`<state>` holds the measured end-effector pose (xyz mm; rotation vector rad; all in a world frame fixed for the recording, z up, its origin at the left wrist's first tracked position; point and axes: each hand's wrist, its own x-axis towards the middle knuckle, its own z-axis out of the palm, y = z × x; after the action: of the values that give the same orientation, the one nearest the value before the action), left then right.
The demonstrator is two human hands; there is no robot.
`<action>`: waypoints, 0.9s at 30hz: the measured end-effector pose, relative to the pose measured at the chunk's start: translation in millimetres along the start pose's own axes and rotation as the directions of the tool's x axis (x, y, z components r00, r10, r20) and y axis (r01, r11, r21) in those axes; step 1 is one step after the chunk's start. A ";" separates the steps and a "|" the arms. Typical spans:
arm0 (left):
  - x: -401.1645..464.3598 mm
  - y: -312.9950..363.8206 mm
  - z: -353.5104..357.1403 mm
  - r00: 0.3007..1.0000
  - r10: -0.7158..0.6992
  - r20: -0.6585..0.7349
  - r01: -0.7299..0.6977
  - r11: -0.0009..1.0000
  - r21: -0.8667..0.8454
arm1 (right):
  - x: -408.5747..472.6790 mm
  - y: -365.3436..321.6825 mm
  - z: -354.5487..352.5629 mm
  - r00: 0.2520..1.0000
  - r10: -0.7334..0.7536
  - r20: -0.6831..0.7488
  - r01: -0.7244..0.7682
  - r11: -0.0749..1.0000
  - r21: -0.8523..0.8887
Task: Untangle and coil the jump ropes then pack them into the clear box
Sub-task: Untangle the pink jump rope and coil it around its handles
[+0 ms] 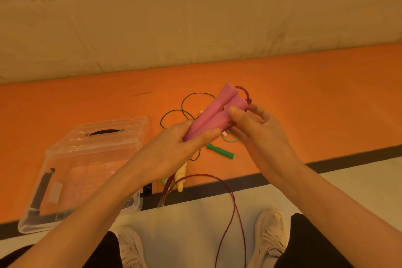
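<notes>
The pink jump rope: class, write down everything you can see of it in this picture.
The pink jump rope has two smooth, matte pink handles, foam-like by their look, held side by side and tilted up and away from the person. The left hand grips their lower ends; the right hand pinches near their upper ends, where the thin, dark magenta cord loops out. More cord hangs in long loose loops below the hands, down toward the floor. It is not yet coiled.

Both hands (217, 135) grip pink handles (214, 113); clear box (65, 172) left, green rope (191, 104) behind.
</notes>
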<state>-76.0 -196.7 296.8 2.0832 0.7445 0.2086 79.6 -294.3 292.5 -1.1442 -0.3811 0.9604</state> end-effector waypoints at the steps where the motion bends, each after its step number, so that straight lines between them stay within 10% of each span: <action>1: -0.7 0.2 1.8 1.000 -0.010 0.023 0.009 1.000 0.022 | 2.0 -0.7 2.1 0.997 0.025 0.067 -0.028 0.999 0.036; 17: -12.0 15.2 9.3 0.999 0.028 0.036 -0.040 0.923 0.382 | -2.1 0.6 7.5 0.988 -0.074 -0.139 0.069 0.997 -0.038; 27: -1.1 11.4 9.7 0.998 -0.050 -0.034 0.054 0.990 0.130 | -3.5 4.7 11.2 0.977 -0.126 -0.174 0.132 0.991 0.020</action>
<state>-68.0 -208.9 300.3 2.1853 0.8505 0.1671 67.7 -290.0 293.7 -1.1497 -0.2950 0.7450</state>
